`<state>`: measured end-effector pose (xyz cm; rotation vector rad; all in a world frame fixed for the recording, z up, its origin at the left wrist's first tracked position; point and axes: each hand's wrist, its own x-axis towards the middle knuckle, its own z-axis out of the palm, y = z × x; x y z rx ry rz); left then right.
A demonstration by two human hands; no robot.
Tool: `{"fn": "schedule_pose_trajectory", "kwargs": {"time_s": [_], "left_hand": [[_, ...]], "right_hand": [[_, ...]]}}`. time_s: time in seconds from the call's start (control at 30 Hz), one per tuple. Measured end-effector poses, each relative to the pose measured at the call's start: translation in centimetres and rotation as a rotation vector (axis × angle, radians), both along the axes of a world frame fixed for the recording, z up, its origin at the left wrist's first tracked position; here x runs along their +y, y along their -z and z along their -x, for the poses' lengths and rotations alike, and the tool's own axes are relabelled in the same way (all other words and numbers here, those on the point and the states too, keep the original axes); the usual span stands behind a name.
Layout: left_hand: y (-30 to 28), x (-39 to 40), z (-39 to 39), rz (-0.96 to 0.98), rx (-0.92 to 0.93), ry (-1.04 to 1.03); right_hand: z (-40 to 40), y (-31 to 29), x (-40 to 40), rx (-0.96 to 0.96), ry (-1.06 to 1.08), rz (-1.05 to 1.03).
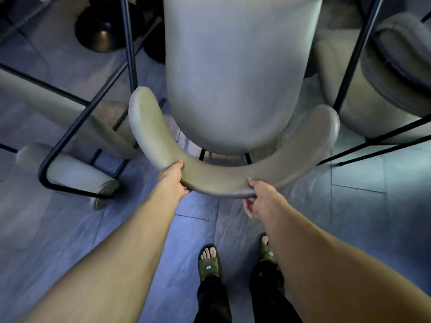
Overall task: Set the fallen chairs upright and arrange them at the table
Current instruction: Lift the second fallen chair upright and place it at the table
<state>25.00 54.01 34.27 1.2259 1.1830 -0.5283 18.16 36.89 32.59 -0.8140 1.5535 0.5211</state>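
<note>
A grey padded chair (235, 73) stands upright right in front of me, its seat seen from above and its curved backrest (217, 178) nearest me. My left hand (173, 177) grips the backrest left of centre, and my right hand (258, 197) grips its lower edge right of centre. A second grey chair (67, 169) lies fallen on its side at the left, its black metal legs (77, 120) sticking up and across. A third grey chair (394, 73) lies tipped over at the right, with black legs crossing in front of it.
The black round base of a table (98, 31) stands at the back left, on the grey tiled floor (58, 229). My feet in dark sandals (208, 264) are just behind the upright chair. The fallen chairs' legs crowd both sides of it.
</note>
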Motion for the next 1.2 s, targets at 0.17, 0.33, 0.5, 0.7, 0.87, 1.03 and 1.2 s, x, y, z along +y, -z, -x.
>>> {"fn": "schedule_pose_trajectory", "kwargs": {"time_s": [0.17,0.33,0.5,0.7,0.87,1.03,1.2], "left_hand": [[-4.7,-0.9,-0.8,-0.020,0.014,0.025],[-8.3,-1.2,-2.0,-0.080,-0.008,0.076],[-9.5,-1.2,-4.3,-0.150,-0.046,0.145],[-10.2,-2.5,-7.9,-0.164,-0.048,0.214],[-12.2,-3.9,-12.9,-0.204,-0.029,0.318],[-13.2,-5.9,-17.4,-0.226,-0.031,0.436],[-13.2,-7.0,-20.7,-0.200,-0.038,0.405]], "right_hand": [[-1.3,-4.0,-0.6,0.025,-0.039,0.030],[-2.1,-7.2,-1.1,0.014,-0.021,0.071],[-3.5,-9.0,-2.0,-0.027,-0.085,0.024],[-6.6,-10.2,-3.5,-0.085,-0.122,0.107],[-11.2,-10.6,-4.7,-0.140,-0.137,0.150],[-15.3,-11.4,-6.2,-0.141,-0.127,0.164],[-18.8,-12.1,-7.5,-0.112,-0.166,0.162]]}}
